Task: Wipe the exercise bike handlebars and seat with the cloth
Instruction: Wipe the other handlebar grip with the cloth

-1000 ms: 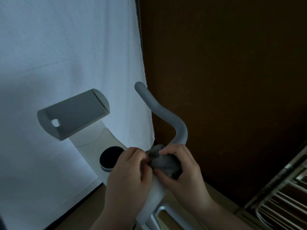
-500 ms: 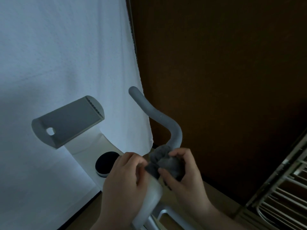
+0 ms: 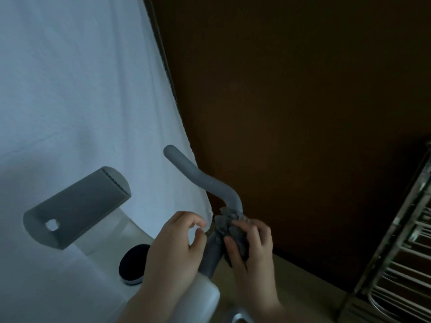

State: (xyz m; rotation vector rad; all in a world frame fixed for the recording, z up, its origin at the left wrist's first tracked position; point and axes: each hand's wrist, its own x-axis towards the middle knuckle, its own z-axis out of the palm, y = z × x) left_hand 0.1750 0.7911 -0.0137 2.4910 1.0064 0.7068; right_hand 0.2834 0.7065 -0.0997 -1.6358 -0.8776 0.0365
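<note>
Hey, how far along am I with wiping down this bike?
Nothing looks finished for certain. In hand: your right hand holds the grey cloth bunched round the base of the handlebar; your left hand hovers beside it with loosely curled fingers. Left: the bar's upper curve and tip, and the seat, which is out of view.

Dim, bluish cast, soft blur, bowed edges

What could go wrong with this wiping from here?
The right hand grips a bunched cloth round the handlebar; bunched like that, it may miss parts of the curved bar. The left hand holds nothing, so the cloth could slip off. The room is dim, so missed spots may go unnoticed.
</note>
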